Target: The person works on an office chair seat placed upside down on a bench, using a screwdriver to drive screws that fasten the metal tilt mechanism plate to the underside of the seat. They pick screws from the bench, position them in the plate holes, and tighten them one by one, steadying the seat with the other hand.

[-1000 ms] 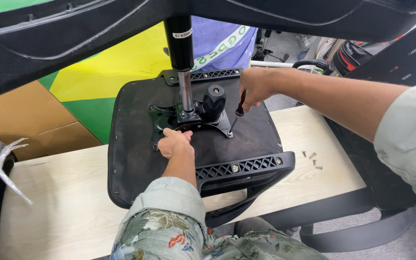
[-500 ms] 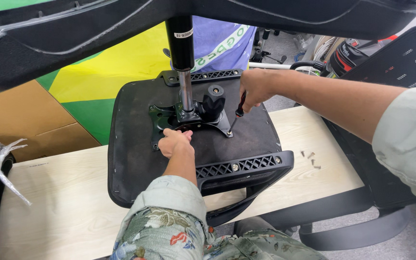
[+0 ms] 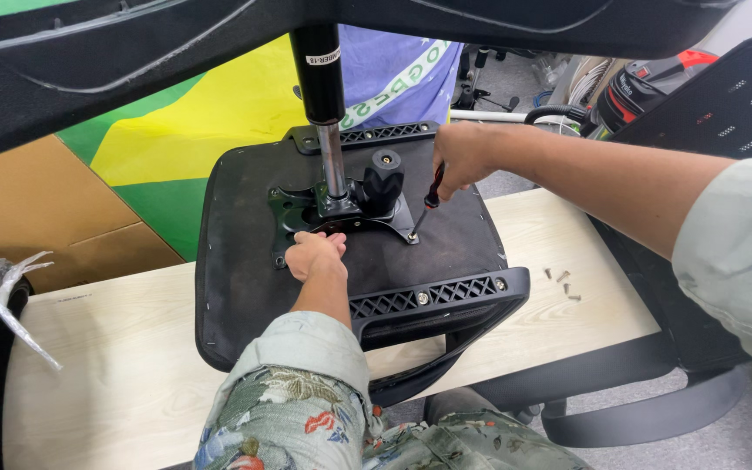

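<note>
Right hand [image 3: 461,157] holds screwdriver [image 3: 426,205] steeply, tip down-left.

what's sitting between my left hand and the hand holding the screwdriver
In the head view, the black metal mounting plate with its gas cylinder and black knob lies between the left hand and the right hand.

- Screwdriver [image 3: 429,202]: red-and-black handle, tilted, tip down at front-right corner of mechanism plate.
- Mechanism plate [image 3: 341,219]: black metal, flat on upturned seat underside [image 3: 245,287], gas cylinder [image 3: 324,96] rising upright from it.
</note>
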